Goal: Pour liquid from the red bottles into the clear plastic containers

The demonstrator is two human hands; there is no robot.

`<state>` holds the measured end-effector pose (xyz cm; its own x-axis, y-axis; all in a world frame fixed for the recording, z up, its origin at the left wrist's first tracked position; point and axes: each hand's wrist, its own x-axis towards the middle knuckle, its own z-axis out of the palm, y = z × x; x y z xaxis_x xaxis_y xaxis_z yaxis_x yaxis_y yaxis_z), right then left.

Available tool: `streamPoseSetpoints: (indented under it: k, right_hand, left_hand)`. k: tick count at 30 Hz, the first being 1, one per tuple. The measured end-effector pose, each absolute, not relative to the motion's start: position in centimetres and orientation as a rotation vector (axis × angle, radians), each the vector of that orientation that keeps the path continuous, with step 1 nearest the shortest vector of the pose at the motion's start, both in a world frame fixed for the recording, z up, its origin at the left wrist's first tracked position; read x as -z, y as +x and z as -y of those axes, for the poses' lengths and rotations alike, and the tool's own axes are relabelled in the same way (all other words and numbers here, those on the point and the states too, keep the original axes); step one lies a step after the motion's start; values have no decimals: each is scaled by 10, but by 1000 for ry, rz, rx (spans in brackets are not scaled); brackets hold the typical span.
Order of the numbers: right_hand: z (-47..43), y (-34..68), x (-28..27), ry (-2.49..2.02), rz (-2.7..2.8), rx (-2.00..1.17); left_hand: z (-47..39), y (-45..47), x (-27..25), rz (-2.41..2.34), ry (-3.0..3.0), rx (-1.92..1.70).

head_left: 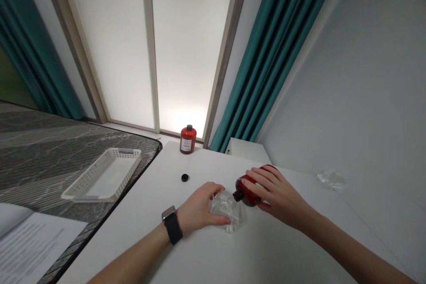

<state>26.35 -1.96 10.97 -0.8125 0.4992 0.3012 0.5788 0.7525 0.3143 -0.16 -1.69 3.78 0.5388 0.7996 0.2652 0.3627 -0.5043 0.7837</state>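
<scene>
Bottle (249, 197), red, tilted beside clear cup (229, 207), neck against or just above it. Right hand (274, 191) wrapped round bottle; left hand (199, 209) part-open, gripping cup. Best: cup steady, tilt gradual.

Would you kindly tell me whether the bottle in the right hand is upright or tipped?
Tipped: the red bottle leans over in the right hand, its dark neck pointing toward the clear container.
</scene>
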Motion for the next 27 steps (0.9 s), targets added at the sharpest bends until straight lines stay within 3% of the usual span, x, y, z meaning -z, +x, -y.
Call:
streamPoseSetpoints:
  k: [27]
  right_hand:
    - [20,262,-118,-843,2781,599]
  left_hand:
    - [17,-1,-40,-945,2091,-826]
